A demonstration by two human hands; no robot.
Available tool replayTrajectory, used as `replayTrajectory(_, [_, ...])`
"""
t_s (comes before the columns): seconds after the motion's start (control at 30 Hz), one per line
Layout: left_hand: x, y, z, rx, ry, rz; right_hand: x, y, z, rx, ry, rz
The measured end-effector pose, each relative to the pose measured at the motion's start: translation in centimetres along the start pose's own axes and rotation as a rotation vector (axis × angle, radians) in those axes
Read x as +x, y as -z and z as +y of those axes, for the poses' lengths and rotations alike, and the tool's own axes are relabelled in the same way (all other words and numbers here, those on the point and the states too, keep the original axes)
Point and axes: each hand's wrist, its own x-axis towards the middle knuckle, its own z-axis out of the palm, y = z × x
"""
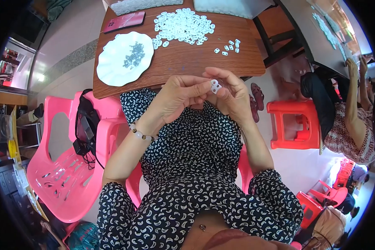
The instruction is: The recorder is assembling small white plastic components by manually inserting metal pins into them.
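Just past the near edge of the brown wooden table (175, 62), both my hands meet over my lap. Thumb and fingers of my left hand (181, 93) pinch one side of a small white plastic piece with round holes (215, 86). The other side is gripped by my right hand (233, 91), its thumb against the piece and its upper fingers arched above. Beyond them lies a pile of white two-holed plastic pieces (183, 26). Several similar loose pieces (229, 48) lie to its right. Small grey metal parts (134, 55) rest on a white scalloped plate (112, 68) at the left.
A pink phone (125, 21) lies behind the plate, and white trays (148, 5) line the far edge. On my left a pink chair (62, 175) holds a black bag (86, 121). Right of me are a red stool (293, 125) and a person (350, 129) at another table.
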Motion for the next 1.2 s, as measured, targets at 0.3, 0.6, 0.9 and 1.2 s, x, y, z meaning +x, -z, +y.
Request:
replayTrajectory(0.3, [-0.3, -0.1, 0.0, 0.025, -0.031, -0.047, 0.4, 0.4, -0.9, -0.358, 0.154, -0.112])
replayTrajectory(0.6, [-0.7, -0.5, -0.4, -0.011, -0.015, -0.082, 0.2, -0.4, -1.2, -0.485, 0.242, -0.039])
replayTrajectory(0.9, [-0.6, -1.2, -0.7, -0.075, -0.040, -0.064, 0.3, -0.2, -0.8, -0.490, 0.285, -0.063])
replayTrajectory(1.2, [-0.9, -1.9, -1.0, -0.085, -0.088, -0.016, 0.1, -0.9, -1.1, -0.582, 0.307, -0.087])
